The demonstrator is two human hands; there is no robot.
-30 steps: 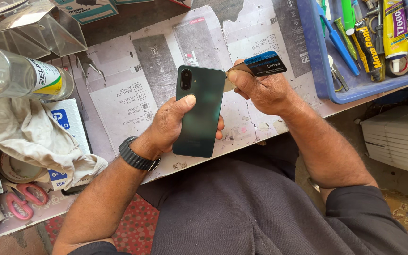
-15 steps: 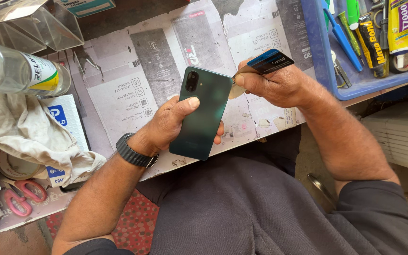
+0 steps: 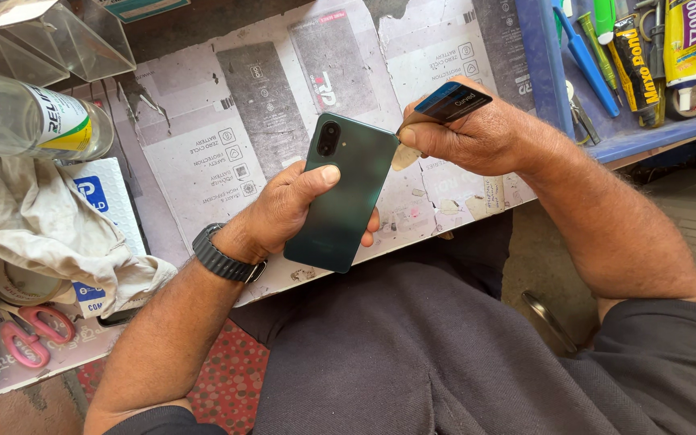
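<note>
A: How is the dark green smartphone [image 3: 341, 193] held?

B: It is gripped back-side up by the left hand [image 3: 287, 211], the thumb laid across the glossy back and the other fingers curled beneath. It is tilted, with the camera end toward 12 o'clock, so that its right edge is presented to the right hand [image 3: 477, 133].

A: And the right hand?

B: Its fingers are closed in a pinch on a thin blue plastic card [image 3: 451, 101]. The card's pale corner is set against the phone's edge at about 2 o'clock, apparently at the seam; whether it has entered cannot be told.

A: Where is all this held?

B: Just above the near edge of the table [image 3: 203, 161], which is covered with flat printed paper sheets. A clear bottle [image 3: 30, 121] lies at 10 o'clock beside a crumpled cloth [image 3: 50, 234], red-handled scissors [image 3: 30, 332] at 8 o'clock, and a blue tray [image 3: 541, 72] of tools and glue tubes at 1 o'clock. A black ribbed watch [image 3: 223, 256] is worn on the left wrist.
</note>
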